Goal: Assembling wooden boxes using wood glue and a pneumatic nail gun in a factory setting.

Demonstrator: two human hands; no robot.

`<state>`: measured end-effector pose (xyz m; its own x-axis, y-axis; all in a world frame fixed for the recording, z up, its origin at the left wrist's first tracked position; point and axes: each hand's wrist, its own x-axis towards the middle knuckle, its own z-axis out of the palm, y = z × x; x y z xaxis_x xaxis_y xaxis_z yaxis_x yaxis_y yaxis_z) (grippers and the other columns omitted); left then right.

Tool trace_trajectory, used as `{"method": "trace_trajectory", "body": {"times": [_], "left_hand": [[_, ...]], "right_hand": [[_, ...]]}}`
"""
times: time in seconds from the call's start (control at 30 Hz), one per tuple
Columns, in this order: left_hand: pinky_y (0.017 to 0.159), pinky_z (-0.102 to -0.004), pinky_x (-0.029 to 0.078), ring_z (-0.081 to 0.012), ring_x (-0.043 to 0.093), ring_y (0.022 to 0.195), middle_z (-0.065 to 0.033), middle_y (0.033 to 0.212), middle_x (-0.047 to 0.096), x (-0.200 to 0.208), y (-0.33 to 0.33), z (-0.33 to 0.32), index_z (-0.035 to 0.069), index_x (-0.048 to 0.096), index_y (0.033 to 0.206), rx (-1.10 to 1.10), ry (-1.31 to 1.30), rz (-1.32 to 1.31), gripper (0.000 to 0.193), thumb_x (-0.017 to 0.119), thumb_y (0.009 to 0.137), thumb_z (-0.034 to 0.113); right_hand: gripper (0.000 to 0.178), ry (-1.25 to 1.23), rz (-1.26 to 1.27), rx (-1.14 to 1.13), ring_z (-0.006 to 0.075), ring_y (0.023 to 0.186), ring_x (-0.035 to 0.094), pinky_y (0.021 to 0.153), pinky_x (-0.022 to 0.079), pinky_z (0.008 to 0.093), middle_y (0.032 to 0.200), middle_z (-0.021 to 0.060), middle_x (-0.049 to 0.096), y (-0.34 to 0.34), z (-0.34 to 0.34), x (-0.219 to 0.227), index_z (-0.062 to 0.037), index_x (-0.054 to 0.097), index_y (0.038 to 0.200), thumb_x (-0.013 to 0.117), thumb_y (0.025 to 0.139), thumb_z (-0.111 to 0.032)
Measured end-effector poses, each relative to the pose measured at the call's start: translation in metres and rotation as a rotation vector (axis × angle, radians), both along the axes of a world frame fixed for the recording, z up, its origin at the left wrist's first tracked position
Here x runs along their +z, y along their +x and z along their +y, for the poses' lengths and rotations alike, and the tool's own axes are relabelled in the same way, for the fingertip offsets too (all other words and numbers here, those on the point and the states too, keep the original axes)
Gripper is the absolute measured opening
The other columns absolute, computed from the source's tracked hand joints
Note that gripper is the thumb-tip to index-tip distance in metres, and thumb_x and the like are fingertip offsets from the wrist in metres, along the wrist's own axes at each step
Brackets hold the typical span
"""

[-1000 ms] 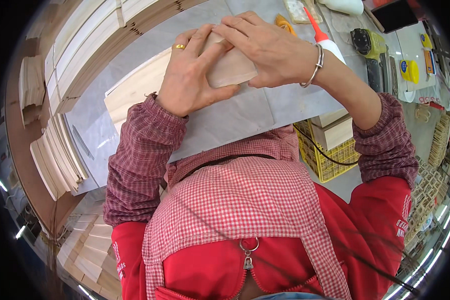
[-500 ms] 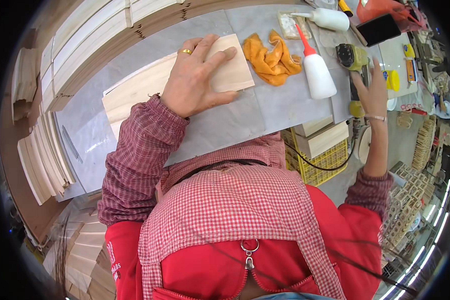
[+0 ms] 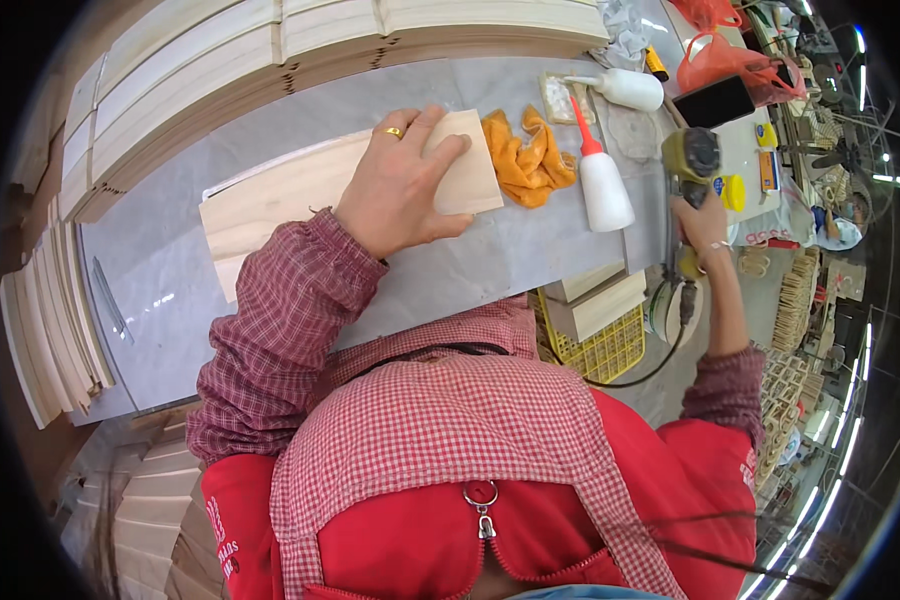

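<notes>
My left hand (image 3: 400, 185), with a ring on one finger, rests spread over a pale wooden board (image 3: 270, 210) lying on the grey table. Its thumb and fingers are apart, near the board's right end. A second wooden edge shows along the board's far side. Off to the right, my right hand (image 3: 705, 225) is closed around the grip of a yellow-and-black nail gun (image 3: 692, 155), held upright at the table's right side. A dark hose hangs from the handle's lower end. An orange cloth (image 3: 527, 160) lies just beyond the board's right end.
Right of the cloth are a white bottle with a red nozzle (image 3: 607, 190) and another white bottle (image 3: 630, 90). A black phone (image 3: 715, 102) lies farther back. Stacked wooden boards (image 3: 190, 95) line the far side. A yellow crate (image 3: 600, 345) with wood blocks stands below the front edge.
My right hand, open beside the nail gun before, has closed on its grip, and the nail gun is raised upright. My left hand stays on the board. The view has shifted slightly.
</notes>
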<state>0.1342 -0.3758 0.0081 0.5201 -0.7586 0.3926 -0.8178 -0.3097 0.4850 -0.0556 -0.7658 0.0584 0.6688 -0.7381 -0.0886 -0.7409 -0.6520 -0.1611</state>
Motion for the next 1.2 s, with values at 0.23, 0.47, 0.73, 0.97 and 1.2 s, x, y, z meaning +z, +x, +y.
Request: {"method": "trace_trajectory", "body": {"times": [0.23,0.47,0.73,0.97,1.2], "left_hand": [[0.097,-0.0409,0.036,-0.0361,0.042,0.112,-0.0184,0.126,0.044,0.0,0.001,-0.002,0.01,0.055,0.109,-0.013,0.001,0.001,0.062,0.078,0.056,0.032],[0.098,-0.0419,0.037,-0.0362,0.04,0.116,-0.0175,0.132,0.042,0.006,-0.002,-0.002,0.01,0.054,0.115,-0.005,0.028,0.049,0.068,0.081,0.056,0.028],[0.098,-0.0416,0.036,-0.0354,0.039,0.117,-0.0168,0.132,0.041,0.007,-0.002,0.0,0.01,0.054,0.116,0.001,0.07,0.046,0.068,0.081,0.056,0.028],[0.098,-0.0413,0.036,-0.0349,0.039,0.116,-0.0164,0.131,0.041,0.008,-0.001,-0.001,0.01,0.054,0.116,0.0,0.07,0.041,0.067,0.08,0.057,0.028],[0.098,-0.0412,0.037,-0.0349,0.04,0.115,-0.0165,0.13,0.041,0.007,-0.001,-0.001,0.01,0.054,0.115,0.0,0.064,0.042,0.068,0.081,0.056,0.028]], "right_hand": [[0.031,0.662,-0.106,0.175,0.0101,0.047,0.048,0.045,0.039,0.0219,0.065,0.0048,0.057,0.065,0.145,0.126,-0.0006,0.059,0.099,0.069,0.07,-0.007],[0.031,0.65,-0.018,0.492,0.0096,0.051,0.048,0.048,0.039,0.0228,0.07,0.0042,0.061,0.112,0.173,0.119,0.0005,0.063,0.096,0.072,0.068,-0.01],[0.029,0.681,0.062,0.412,0.0115,0.056,0.051,0.053,0.042,0.0238,0.073,0.0042,0.064,0.125,0.176,0.116,0.0008,0.064,0.093,0.072,0.068,-0.011],[0.029,0.65,0.058,0.435,0.0115,0.056,0.05,0.053,0.042,0.0238,0.074,0.0045,0.064,0.126,0.175,0.113,0.0011,0.064,0.093,0.071,0.067,-0.01],[0.03,0.625,0.101,0.422,0.0127,0.058,0.051,0.055,0.043,0.025,0.075,0.0053,0.064,0.128,0.179,0.115,0.001,0.064,0.095,0.07,0.067,-0.009]]}}
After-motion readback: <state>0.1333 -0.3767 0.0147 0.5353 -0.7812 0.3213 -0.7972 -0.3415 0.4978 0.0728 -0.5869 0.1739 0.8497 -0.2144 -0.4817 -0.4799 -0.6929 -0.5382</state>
